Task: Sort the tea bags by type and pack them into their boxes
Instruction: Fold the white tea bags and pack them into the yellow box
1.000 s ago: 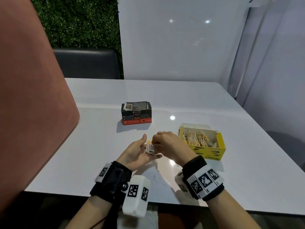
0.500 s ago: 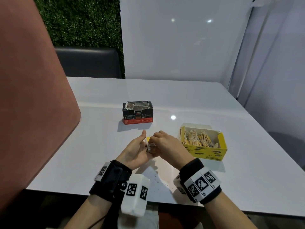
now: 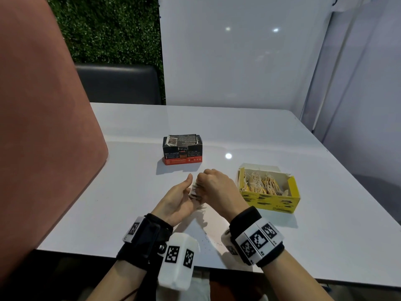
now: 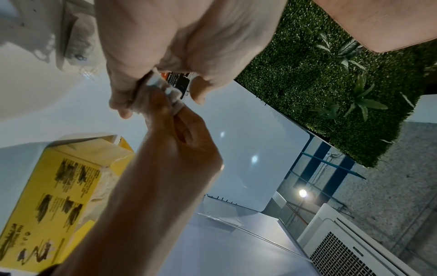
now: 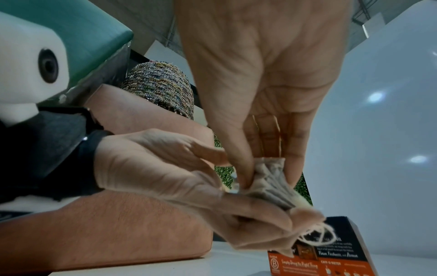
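A small stack of grey paper tea bags (image 5: 269, 181) sits between both hands above the near middle of the table. My left hand (image 3: 184, 192) cups the stack (image 3: 194, 191) from below and the left, thumb up, fingers under it. From the right, my right hand (image 3: 209, 184) pinches the top of the stack with thumb and curled fingers (image 5: 241, 168). The black and orange tea box (image 3: 182, 149) stands behind the hands, flaps up. The open yellow tea box (image 3: 271, 203) at the right holds several tea bags with strings.
The white table (image 3: 238, 131) has its near edge just under my wrists. A pink padded panel (image 3: 43, 127) rises along the left side. A dark chair back (image 3: 117, 83) and a white wall panel stand behind the table.
My right hand has closed further over the tea bags and hides the yellow tag seen before. Both hands have stayed in nearly the same place.
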Demonstrator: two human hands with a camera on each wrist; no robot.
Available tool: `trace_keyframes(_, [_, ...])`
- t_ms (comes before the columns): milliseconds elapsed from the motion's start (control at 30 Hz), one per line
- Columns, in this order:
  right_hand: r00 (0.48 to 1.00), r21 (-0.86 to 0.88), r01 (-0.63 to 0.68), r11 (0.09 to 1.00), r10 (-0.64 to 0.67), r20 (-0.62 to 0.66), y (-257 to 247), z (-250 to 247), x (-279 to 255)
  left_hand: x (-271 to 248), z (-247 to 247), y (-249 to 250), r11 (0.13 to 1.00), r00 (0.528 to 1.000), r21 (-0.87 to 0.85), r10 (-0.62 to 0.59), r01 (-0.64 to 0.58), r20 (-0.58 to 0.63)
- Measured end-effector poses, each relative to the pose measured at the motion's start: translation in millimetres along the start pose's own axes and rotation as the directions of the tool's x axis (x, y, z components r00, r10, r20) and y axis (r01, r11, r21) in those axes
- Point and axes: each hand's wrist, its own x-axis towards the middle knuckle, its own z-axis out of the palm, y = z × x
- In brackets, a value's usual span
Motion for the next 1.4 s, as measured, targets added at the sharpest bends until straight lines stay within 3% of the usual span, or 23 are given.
trace_keyframes(133, [1.0,-0.006,-0.025,1.0,0.025,-0.005,-5.6,0.1,2.2,0.5,0.4,0.2,1.0,1.0,0.016,0.006,-0.006,0.011])
trace_keyframes(267, [0.995,-0.02,0.028,0.999,-0.026,0.096,-9.1,1.0,1.4,-1.5,-0.5,-1.7,0.997,0.998,0.057,0.053,-0.052,-0.02])
trace_keyframes(400, [0.982,0.123,0.061,0.991,-0.082,0.173,-4.8,-14.4,12.1,-4.2,-9.0,8.3,0.995,0.996,0.057,0.081,-0.079,-0.03])
trace_keyframes(500, [0.997,0.248,-0.03,0.968,0.011,0.078,2.5,-27.8,23.4,-7.6,-19.5,24.6,0.997,0.996,-0.009,0.076,-0.077,-0.042])
trace_keyframes(567, [0.993,0.255,-0.091,0.963,0.067,0.099,8.9,-24.0,30.9,-9.7,-28.2,34.0,0.996,0.993,0.004,0.084,-0.084,-0.079])
trace_keyframes(633, [0.956,0.13,-0.127,0.983,0.086,0.279,11.6,-11.1,37.7,-11.4,-35.6,38.6,0.995,0.988,0.035,0.1,-0.096,-0.119])
trace_keyframes(733, [0.875,-0.04,-0.051,0.998,0.064,0.48,10.3,15.3,45.1,-11.0,-47.3,41.8,0.991,0.978,0.106,0.104,-0.086,-0.183])
trace_keyframes(967, [0.804,-0.158,0.157,0.975,-0.033,0.594,-2.2,42.6,57.0,-11.6,-59.2,44.6,0.964,0.952,0.234,0.184,-0.126,-0.245])
trace_keyframes(1100, [0.834,-0.11,0.082,0.99,-0.008,0.552,9.8,40.6,56.3,-16.7,-61.5,45.3,0.939,0.954,0.323,0.195,-0.115,-0.227])
trace_keyframes(1200, [0.876,0.089,-0.044,0.995,-0.004,0.482,24.8,24.1,55.4,-18.9,-61.1,41.6,0.935,0.962,0.34,0.182,-0.105,-0.203])
trace_keyframes(1300, [0.924,0.293,-0.152,0.944,0.031,0.382,37.6,-4.6,49.0,-20.2,-54.7,33.7,0.948,0.978,0.309,0.133,-0.077,-0.163])
trace_keyframes(1400, [0.942,0.399,-0.185,0.898,0.046,0.334,46.1,-23.9,38.9,-20.1,-41.5,24.7,0.956,0.989,0.29,0.087,-0.049,-0.121])
